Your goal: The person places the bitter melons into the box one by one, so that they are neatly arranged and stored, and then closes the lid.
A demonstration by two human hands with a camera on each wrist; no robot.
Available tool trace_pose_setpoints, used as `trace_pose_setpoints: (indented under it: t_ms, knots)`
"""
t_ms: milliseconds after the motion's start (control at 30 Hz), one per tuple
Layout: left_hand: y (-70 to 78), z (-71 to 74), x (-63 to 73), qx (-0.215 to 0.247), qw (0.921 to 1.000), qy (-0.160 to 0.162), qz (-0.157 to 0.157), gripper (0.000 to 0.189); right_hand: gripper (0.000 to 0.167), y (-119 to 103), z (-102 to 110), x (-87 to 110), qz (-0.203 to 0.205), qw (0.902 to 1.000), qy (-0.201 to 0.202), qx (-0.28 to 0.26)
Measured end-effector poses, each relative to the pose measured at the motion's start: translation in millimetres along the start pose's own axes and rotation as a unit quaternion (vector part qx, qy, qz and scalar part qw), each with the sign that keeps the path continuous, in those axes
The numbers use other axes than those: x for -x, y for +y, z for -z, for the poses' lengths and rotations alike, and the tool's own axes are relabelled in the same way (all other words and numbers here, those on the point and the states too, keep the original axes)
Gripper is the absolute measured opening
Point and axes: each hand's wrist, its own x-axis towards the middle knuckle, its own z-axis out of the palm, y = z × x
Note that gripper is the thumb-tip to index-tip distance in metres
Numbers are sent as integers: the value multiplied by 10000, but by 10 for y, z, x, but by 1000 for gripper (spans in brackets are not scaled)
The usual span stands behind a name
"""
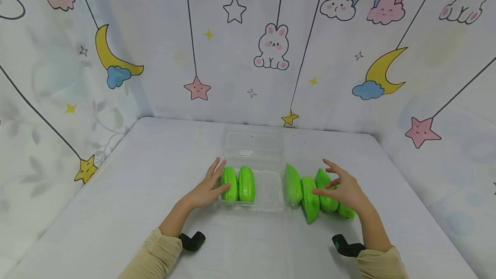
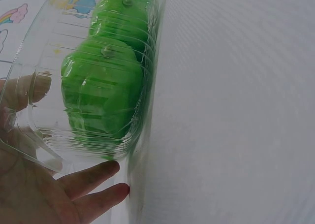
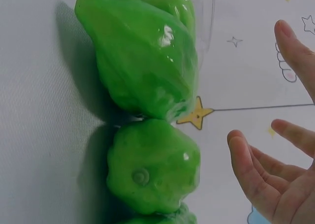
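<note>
A clear plastic box [image 1: 269,188] lies on the table with its lid [image 1: 252,143] folded back. Two ridged green toy fruits or vegetables [image 1: 246,184] sit side by side in its left part. My left hand [image 1: 207,188] rests at the box's left end, fingers spread; its thumb reaches over the rim, overlapping the left green piece [image 2: 103,91]. Several more green pieces [image 1: 310,197], some with a pointed end, lie in a row right of the box. Above this row hovers my right hand [image 1: 345,188], fingers apart, with nothing between them and a green piece [image 3: 152,165] close by.
A white cloth covers the table [image 1: 155,154]. Behind it and along both sides hangs a printed curtain [image 1: 162,46] with stars, moons and rabbits. Black wrist devices stick out by the left cuff [image 1: 192,241] and the right cuff [image 1: 346,246].
</note>
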Motion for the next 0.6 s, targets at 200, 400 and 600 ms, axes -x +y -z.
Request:
trace_pose_setpoints:
  t_ms: [200, 400, 600]
  knots:
    - [6, 5, -2, 0, 10000, 0, 15, 75, 98, 69, 50, 27, -11, 9999, 62, 112]
    - [-1, -4, -4, -22, 10000, 4, 31, 74, 99, 130, 102, 64, -29, 9998, 83, 171]
    - [10, 3, 1, 11, 10000, -30, 38, 75, 98, 195, 167, 103, -41, 9997, 123, 200]
